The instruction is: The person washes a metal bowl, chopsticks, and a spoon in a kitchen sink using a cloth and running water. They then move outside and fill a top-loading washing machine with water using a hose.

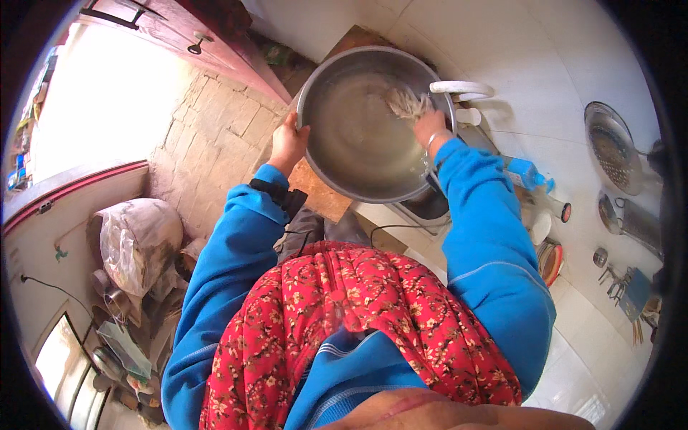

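Observation:
A large round metal pan point(365, 198) with cloudy liquid in it is in front of me at the upper middle. My left hand point(288, 142) grips its left rim, thumb on the inner side. Inside the right part of the pan, my right hand point(430, 126) holds a pale bundle of strands, perhaps a cloth or fibre scrubber point(407, 103), against the wall near the rim. A white curved spout or pipe point(462, 88) reaches over the pan's right rim. My right fingertips are partly hidden by the bundle.
A blue bottle point(525, 173) stands right of my right forearm. A metal colander point(613, 148) and utensils hang on the tiled wall. Below the pan is a brown board point(321, 188). An open pink door point(231, 59) is at upper left; a plastic-wrapped container point(141, 236) is at left.

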A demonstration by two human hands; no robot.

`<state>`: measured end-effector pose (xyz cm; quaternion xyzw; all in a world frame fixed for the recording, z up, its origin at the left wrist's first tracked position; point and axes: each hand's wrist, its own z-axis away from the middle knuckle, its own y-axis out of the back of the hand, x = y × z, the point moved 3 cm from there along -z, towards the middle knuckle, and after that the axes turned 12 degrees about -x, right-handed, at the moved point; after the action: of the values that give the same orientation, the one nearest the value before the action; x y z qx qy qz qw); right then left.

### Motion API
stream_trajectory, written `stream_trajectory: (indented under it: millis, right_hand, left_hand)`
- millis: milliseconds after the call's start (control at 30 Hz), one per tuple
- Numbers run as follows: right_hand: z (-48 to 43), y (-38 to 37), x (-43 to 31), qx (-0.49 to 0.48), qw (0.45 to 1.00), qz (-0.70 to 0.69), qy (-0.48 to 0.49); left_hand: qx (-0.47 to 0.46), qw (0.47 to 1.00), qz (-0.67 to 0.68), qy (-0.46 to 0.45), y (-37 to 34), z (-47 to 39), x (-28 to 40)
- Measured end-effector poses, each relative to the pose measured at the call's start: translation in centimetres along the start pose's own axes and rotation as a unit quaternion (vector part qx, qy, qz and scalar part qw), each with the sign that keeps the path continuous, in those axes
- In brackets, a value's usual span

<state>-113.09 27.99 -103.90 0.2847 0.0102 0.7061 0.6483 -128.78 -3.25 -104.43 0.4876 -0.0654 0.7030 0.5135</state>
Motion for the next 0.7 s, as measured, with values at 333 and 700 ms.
stream_trajectory:
  millis: [333, 700]
  right_hand:
    - [7.0, 0.3, -5.0, 0.016, 0.917, -0.048, 0.396]
    - [-13.7, 2.0, -1.6, 0.157, 0.961, -0.064, 0.219]
  left_hand:
    - [0.013, 0.999, -0.037, -0.007, -2.9, -3.0, 7.7]
    - [-0.011, 1.0, -0.011, 0.011, -11.6, -8.5, 7.9]
